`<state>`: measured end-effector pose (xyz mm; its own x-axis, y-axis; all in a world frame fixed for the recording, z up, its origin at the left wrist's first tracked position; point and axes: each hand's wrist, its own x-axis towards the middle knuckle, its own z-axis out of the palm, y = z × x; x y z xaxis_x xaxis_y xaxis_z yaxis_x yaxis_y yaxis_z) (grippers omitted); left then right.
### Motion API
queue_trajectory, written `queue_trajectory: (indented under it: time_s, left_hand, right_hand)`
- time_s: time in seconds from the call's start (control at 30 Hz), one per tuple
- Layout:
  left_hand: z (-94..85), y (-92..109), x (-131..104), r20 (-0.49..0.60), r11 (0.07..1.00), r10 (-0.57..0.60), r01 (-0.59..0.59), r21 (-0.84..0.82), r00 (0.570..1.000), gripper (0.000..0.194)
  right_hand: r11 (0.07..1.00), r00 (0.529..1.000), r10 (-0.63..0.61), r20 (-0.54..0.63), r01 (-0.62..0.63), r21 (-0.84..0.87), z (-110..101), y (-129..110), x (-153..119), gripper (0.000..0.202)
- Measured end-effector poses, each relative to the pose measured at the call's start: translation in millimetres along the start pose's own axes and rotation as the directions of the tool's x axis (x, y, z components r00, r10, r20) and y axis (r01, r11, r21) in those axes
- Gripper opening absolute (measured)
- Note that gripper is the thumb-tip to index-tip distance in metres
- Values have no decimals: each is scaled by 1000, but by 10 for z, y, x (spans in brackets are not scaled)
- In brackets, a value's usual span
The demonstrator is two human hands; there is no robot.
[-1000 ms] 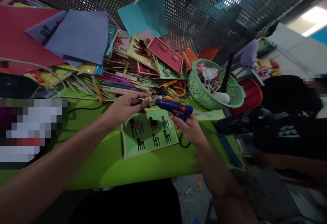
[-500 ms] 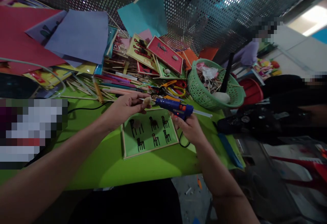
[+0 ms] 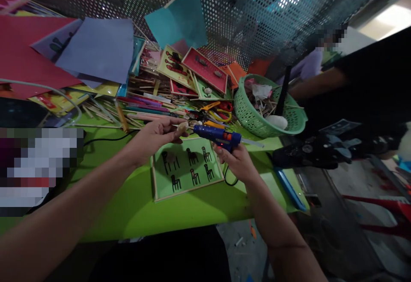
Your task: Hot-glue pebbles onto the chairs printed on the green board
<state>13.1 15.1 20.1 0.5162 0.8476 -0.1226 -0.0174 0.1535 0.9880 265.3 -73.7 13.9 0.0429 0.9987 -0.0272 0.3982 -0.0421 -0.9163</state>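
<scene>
My left hand (image 3: 157, 136) pinches a small pale stone (image 3: 182, 128) between thumb and fingers. A blue glue gun (image 3: 215, 136) is held in my right hand (image 3: 236, 160), its nozzle pointing left, close to the stone. A clear glue stick (image 3: 253, 142) sticks out of the gun's back, and a small red light shows on its body. Below both hands lies a green card (image 3: 184, 177) with a thin wooden frame and several dark chair drawings. My left hand hangs over the card's top edge and hides part of it.
Behind are wooden sticks (image 3: 99, 112), pens, scissors (image 3: 221, 115) and framed cards (image 3: 205, 70). A green basket (image 3: 248, 115) of scraps stands back right. Coloured paper (image 3: 99, 50) lies left. A person in black (image 3: 369, 76) is at the right.
At the right, the person in black has moved, and an arm now reaches behind the basket. My hands keep their holds on the stone and glue gun. The view has shifted slightly.
</scene>
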Motion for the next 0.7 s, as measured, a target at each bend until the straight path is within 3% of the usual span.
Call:
queue_trajectory:
  time_s: [0.23,0.47,0.57,0.7]
  left_hand:
    - [-6,19,-6,2,1000,-10,10,18,1000,59]
    - [-31,-26,14,-14,999,-32,32,29,999,68]
    - [-38,-42,11,-11,998,-8,9,56,1000,60]
    - [33,-18,3,0,991,33,-33,129,999,37]
  right_hand:
    - [991,1000,-9,-28,13,137,-19,-134,7,49]
    - [931,994,-109,-8,105,350,-157,-218,-23,43]
    - [929,995,-98,-32,103,354,-216,-239,-34,47]
    - [928,989,-116,-88,139,346,-295,-266,-60,47]
